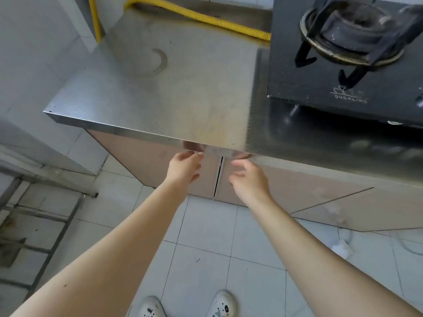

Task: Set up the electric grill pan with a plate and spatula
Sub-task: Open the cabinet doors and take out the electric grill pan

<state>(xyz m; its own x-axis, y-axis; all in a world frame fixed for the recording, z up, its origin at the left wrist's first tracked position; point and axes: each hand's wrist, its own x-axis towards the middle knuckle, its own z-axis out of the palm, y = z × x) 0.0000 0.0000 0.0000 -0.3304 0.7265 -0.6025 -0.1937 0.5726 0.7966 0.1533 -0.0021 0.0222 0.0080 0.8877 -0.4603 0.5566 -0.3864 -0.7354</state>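
Below the front lip of the brushed stainless-steel counter (183,92), two beige flat-fronted cabinet doors (148,163) are seen closed, with a thin dark gap (218,177) between them. Both bare arms are stretched forward and down towards the top of these doors. The left hand (185,168) is held just left of the gap, its fingers (194,154) loosely curled up to the counter's lip; nothing is held in it, and whether the fingertips touch the door edge cannot be told. The right hand (248,179) is held just right of the gap, near the left one but apart from it, its fingers (238,165) blurred, loosely bent and empty. On the counter at the right a black glass-topped gas stove (320,88) is placed, with a dark round burner (350,30) under a black pan support. A yellow corrugated hose (206,18) is run along the back of the counter to the stove's rear corner. A faint curved ring mark (160,62) is shown on the steel surface. The white tiled floor (206,248) is seen beneath, with a pair of white patterned shoes (223,304) at the bottom edge and a grey metal rack (34,225) at the far left. Where the electric grill pan, plate and spatula are cannot be told from this view
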